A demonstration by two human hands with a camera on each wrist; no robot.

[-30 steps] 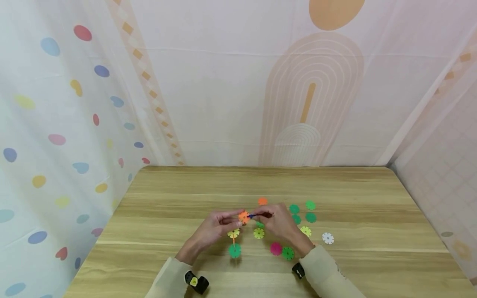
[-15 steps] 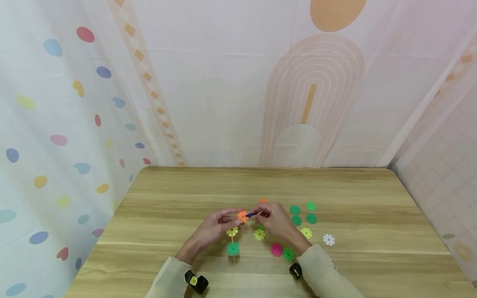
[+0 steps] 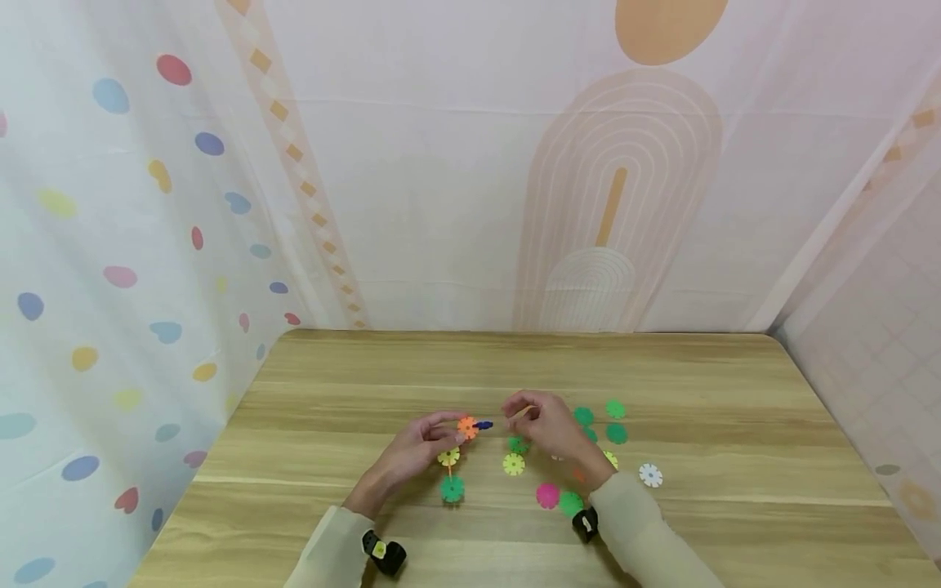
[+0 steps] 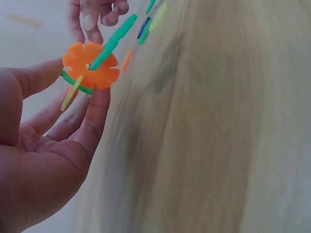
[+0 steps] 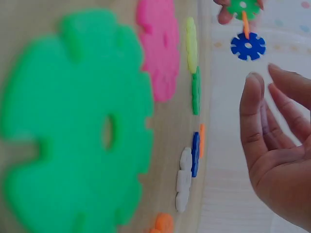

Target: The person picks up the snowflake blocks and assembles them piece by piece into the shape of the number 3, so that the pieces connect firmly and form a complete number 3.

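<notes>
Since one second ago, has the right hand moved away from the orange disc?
Yes. The right hand has let go and drawn rightward from the orange disc, toward the green discs on the table.

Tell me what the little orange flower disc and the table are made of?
The orange snowflake disc pinched in the left hand looks like matte molded plastic: one solid bright colour, with evenly cut notches round its rim. The table looks like wood or a wood-print laminate: pale grain streaks run along a smooth top.

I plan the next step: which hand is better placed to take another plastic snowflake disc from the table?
Probably the right hand: it holds nothing, near loose green plastic discs; the left hand grips the joined disc piece.
</notes>
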